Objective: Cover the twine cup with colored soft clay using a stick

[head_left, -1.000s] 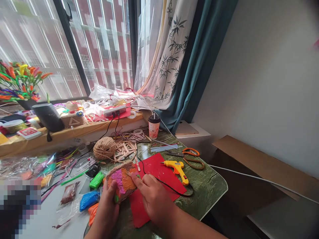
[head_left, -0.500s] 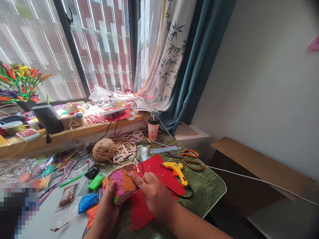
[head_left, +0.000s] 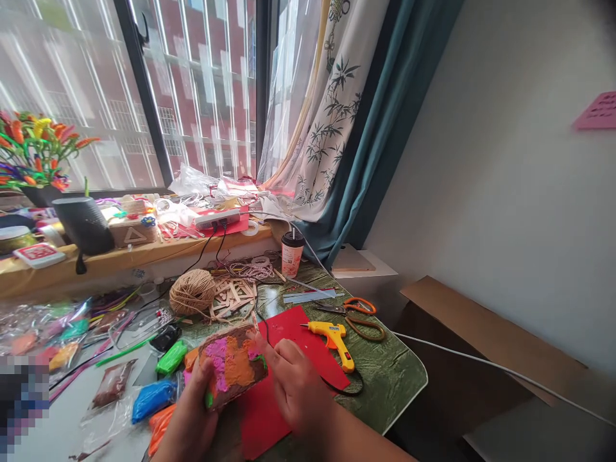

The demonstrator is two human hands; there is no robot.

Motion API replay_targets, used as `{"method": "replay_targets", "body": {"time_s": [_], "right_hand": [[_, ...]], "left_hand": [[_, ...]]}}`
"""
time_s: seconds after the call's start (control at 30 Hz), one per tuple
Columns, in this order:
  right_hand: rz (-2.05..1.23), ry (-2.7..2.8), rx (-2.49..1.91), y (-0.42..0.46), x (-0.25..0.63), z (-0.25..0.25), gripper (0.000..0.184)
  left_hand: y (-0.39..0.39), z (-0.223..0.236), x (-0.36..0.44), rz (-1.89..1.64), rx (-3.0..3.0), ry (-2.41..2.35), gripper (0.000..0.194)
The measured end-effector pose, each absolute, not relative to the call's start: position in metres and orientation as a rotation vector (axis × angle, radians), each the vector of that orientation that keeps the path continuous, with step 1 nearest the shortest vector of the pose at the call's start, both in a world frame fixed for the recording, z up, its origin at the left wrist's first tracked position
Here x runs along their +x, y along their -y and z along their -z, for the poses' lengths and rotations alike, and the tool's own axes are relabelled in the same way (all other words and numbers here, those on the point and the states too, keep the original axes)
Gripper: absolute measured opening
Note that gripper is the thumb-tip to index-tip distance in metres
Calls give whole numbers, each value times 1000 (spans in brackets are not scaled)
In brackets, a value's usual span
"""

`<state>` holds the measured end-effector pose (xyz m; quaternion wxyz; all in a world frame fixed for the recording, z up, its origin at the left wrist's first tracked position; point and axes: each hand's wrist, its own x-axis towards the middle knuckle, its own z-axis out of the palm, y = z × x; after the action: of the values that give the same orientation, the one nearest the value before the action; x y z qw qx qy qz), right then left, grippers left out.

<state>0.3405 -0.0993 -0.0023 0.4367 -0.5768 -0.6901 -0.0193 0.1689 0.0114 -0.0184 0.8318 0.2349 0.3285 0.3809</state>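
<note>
My left hand [head_left: 195, 401] grips a small brown-based board [head_left: 243, 362], held tilted above the table. Its face is spread with magenta clay and orange clay, with a green bit at the lower left corner and small pink and green patches at the right. My right hand [head_left: 296, 382] reaches the board's right edge with the index finger at the clay; the other fingers are curled, and whatever lies under them is hidden. Beside the left hand lie bagged lumps of blue clay [head_left: 153, 399], green clay [head_left: 172, 358] and orange clay [head_left: 161, 425].
Under my right hand lies red paper [head_left: 274, 420], with a yellow glue gun [head_left: 334, 337] on it. Scissors [head_left: 363, 314], a ruler [head_left: 310, 295], a lidded cup [head_left: 292, 253], a twine ball [head_left: 193, 292] and wooden sticks [head_left: 235, 296] stand behind. Cables cross the table.
The view has shifted slightly, so most things sit further left. The right finger has pulled back toward the board's right edge, uncovering pink and green patches. My left hand keeps its hold.
</note>
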Motion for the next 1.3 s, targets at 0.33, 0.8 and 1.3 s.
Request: {"method": "replay_targets", "body": {"time_s": [0.33,0.8,1.3], "right_hand": [[-87,1806,-1328,92,345,10,76],[-91,1619,-1339,105,336,6,68],[-213,1665,-1400,107,341,10,70]], "left_hand": [[-16,22,161,-696,379,-783,89],[-21,25,162,-600,356,-724,69],[-14,5,170,-863,651,-788,68]]}}
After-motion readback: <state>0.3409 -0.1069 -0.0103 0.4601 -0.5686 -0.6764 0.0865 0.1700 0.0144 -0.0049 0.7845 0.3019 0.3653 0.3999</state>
